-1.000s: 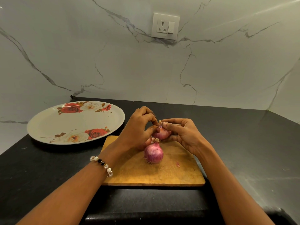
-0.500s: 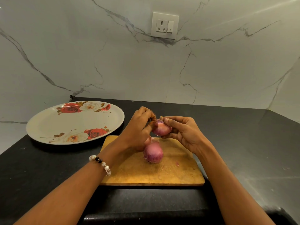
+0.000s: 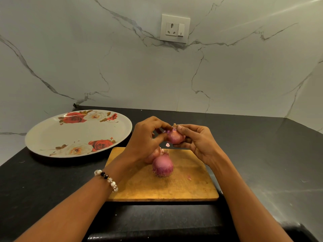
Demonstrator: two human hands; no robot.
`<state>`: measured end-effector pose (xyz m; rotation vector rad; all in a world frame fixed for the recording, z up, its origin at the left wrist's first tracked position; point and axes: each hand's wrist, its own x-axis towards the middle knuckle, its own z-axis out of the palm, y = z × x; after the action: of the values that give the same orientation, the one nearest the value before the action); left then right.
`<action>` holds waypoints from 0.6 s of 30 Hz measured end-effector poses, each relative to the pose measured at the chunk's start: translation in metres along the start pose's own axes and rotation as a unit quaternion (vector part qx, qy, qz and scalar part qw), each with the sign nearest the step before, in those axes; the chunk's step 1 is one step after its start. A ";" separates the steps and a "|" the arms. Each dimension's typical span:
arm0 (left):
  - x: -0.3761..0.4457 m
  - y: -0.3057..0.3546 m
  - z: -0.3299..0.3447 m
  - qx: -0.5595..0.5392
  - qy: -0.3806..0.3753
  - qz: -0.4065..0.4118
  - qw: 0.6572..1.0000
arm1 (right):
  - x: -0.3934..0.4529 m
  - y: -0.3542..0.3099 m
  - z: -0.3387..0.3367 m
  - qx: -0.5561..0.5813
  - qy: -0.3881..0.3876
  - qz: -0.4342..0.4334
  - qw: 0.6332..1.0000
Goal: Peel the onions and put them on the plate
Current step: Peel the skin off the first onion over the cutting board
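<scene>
A small pink onion (image 3: pixel 175 137) is held in the air above the far edge of the wooden cutting board (image 3: pixel 190 187). My right hand (image 3: pixel 197 142) grips it from the right, thumb near its dry tip. My left hand (image 3: pixel 146 138) pinches at the skin on its left side. A larger purple onion (image 3: pixel 162 166) stands on the board, and a third onion (image 3: pixel 153 155) lies behind it, partly hidden by my left hand. A small scrap of peel (image 3: pixel 167 145) shows under the held onion. The white plate with red roses (image 3: pixel 76 133) lies at the left with nothing on it.
The black counter (image 3: pixel 262 154) runs to marble walls at the back and both sides. A wall socket (image 3: pixel 175 28) sits above. A tiny peel scrap (image 3: pixel 189 178) lies on the board's right part. The counter's front edge is close below the board.
Both hands have lifted the small onion slightly higher and away from the board. A scrap of peel has come loose beneath it. The other onions have not moved.
</scene>
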<state>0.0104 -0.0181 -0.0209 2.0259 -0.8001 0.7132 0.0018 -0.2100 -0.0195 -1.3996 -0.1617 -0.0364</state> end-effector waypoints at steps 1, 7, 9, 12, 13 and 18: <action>-0.001 0.001 0.002 0.004 0.001 -0.001 1.000 | 0.000 0.000 0.000 -0.007 -0.005 -0.003 1.000; -0.001 0.003 0.003 0.016 0.007 0.002 1.000 | 0.000 0.000 0.001 -0.050 -0.007 -0.020 0.999; -0.001 0.003 0.002 0.026 0.001 0.003 1.000 | 0.000 0.001 0.002 -0.065 -0.006 -0.026 0.998; -0.001 0.003 0.002 0.031 -0.013 -0.014 0.999 | 0.000 0.003 0.001 -0.083 -0.006 -0.031 0.996; -0.002 0.003 0.002 0.031 -0.018 -0.021 0.999 | 0.000 0.003 0.001 -0.088 -0.006 -0.032 0.996; -0.001 0.004 0.002 0.043 -0.044 -0.048 0.997 | 0.001 0.004 0.002 -0.115 -0.002 -0.034 0.993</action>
<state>0.0067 -0.0209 -0.0208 2.1706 -0.7285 0.6169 0.0029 -0.2069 -0.0226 -1.6237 -0.2136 -0.1118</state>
